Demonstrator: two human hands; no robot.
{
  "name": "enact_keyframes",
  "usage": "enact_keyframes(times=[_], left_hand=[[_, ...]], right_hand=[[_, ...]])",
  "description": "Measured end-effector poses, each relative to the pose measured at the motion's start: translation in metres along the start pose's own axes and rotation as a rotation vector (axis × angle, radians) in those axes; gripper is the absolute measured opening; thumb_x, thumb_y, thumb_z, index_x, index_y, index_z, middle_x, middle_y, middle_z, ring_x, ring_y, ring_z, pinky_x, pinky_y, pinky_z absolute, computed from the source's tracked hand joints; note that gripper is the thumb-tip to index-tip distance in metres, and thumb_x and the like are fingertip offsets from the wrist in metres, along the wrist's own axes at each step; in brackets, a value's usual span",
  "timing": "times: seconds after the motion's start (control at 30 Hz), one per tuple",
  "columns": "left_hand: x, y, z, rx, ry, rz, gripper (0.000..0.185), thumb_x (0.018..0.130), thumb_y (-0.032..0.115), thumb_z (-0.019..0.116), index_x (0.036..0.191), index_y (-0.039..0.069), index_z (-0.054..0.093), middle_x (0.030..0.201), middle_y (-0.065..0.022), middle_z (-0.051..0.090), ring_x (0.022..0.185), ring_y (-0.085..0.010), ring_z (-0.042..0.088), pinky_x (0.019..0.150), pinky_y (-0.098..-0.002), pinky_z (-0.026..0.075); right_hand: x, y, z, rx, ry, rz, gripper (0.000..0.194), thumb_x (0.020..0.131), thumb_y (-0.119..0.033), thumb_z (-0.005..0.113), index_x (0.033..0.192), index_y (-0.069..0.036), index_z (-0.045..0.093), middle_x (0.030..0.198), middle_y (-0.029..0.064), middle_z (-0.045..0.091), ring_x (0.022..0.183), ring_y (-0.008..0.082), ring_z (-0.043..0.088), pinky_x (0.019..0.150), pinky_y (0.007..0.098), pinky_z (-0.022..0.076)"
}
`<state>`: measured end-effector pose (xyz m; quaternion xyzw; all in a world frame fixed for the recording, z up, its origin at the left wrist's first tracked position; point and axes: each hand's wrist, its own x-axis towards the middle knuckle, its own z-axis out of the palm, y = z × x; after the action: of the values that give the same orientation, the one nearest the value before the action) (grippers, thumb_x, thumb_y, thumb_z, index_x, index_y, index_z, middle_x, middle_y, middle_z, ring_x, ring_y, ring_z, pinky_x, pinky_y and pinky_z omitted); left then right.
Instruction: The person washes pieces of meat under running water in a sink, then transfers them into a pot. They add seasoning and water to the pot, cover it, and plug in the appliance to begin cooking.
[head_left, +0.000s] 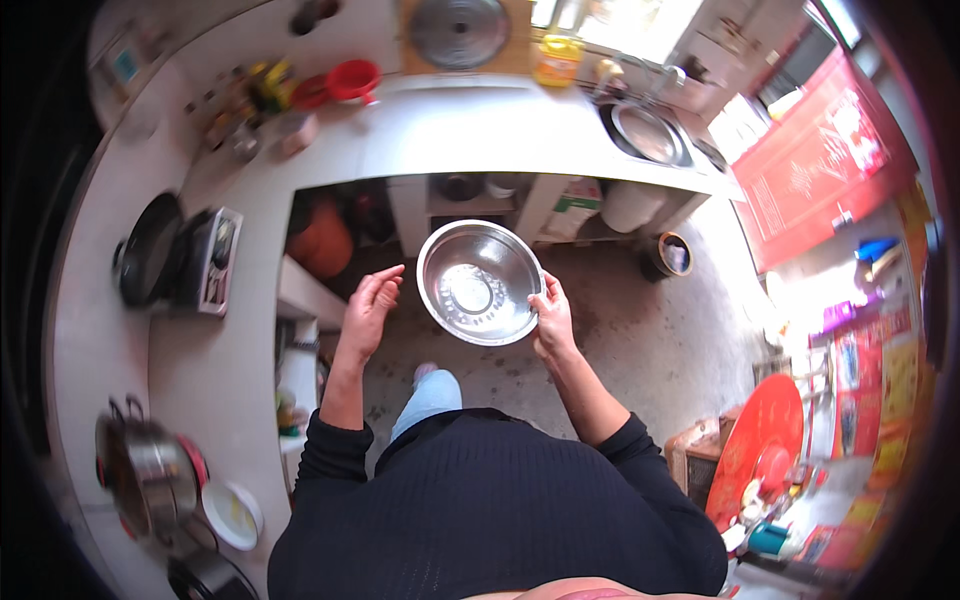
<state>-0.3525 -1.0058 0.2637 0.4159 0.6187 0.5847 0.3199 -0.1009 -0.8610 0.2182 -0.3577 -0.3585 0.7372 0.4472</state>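
Note:
A round stainless steel basin (480, 283) hangs in the air in front of my body, above the concrete floor. My right hand (553, 315) grips its rim at the right side, the thumb lying over the edge. Inside the basin I see only shiny metal with bright spots that may be water drops or reflections. My left hand (374, 300) is a short way left of the basin, not touching it, with nothing in it and the fingers loosely bent.
A white counter (465, 142) curves round ahead and left. On it stand a red plastic strainer or bowl (353, 81), a yellow oil jug (558, 61), a wok (154, 251) and a steel pot (150, 472). A sink (649, 133) holds another metal basin. A bin (667, 256) stands on the floor near the red door (821, 161).

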Motion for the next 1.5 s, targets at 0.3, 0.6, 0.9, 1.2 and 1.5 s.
enact_keyframes(times=[0.3,0.6,0.9,1.2,1.5], left_hand=[[0.222,-0.083,0.260,-0.448,-0.634,-0.916,0.036,0.085,0.015,0.060,0.115,-0.003,0.054,0.101,-0.0140,0.064,0.086,-0.0245,0.066,0.069,-0.0382,0.058],[0.468,-0.051,0.472,0.407,-0.414,0.018,0.076,0.079,0.008,0.054,0.145,0.008,0.017,0.130,-0.0311,0.043,0.110,-0.0498,0.051,0.091,-0.0488,0.045],[0.633,-0.141,0.548,0.208,0.286,0.144,0.061,0.084,-0.001,0.048,0.141,0.003,0.026,0.126,-0.0202,0.047,0.079,-0.0306,0.065,0.065,-0.0384,0.055],[0.559,-0.172,0.576,-0.572,0.757,-0.838,0.033,0.088,0.013,0.047,0.112,-0.008,0.052,0.102,-0.0151,0.062,0.089,-0.0266,0.064,0.080,-0.0378,0.055],[0.553,-0.185,0.596,-0.569,0.883,-0.879,0.042,0.088,0.024,0.066,0.121,0.005,0.049,0.111,-0.0056,0.059,0.095,-0.0190,0.061,0.082,-0.0348,0.054]], right_hand=[[0.180,-0.105,-0.142,-0.344,0.208,-0.347,0.042,0.083,0.005,0.050,0.125,0.001,0.046,0.119,0.0081,0.053,0.111,0.0157,0.051,0.101,0.0295,0.0365],[0.339,-0.211,-0.306,-0.357,0.495,-0.018,0.034,0.093,-0.008,0.049,0.128,-0.007,0.049,0.120,0.0089,0.057,0.063,0.0054,0.054,0.057,0.0209,0.0488],[0.585,-0.244,-0.418,-0.932,0.100,-0.110,0.026,0.085,-0.005,0.054,0.111,-0.006,0.059,0.097,0.0096,0.064,0.068,0.0168,0.058,0.065,0.0296,0.0506],[0.846,-0.184,-0.339,-2.415,-1.116,-0.758,0.032,0.086,-0.024,0.049,0.107,-0.008,0.068,0.108,0.0072,0.064,0.114,0.0298,0.049,0.109,0.0489,0.0234],[0.929,-0.046,-0.346,-2.454,-0.931,0.189,0.041,0.095,-0.021,0.041,0.132,-0.010,0.053,0.134,0.0082,0.053,0.122,0.0270,0.052,0.089,0.0476,0.0468]])
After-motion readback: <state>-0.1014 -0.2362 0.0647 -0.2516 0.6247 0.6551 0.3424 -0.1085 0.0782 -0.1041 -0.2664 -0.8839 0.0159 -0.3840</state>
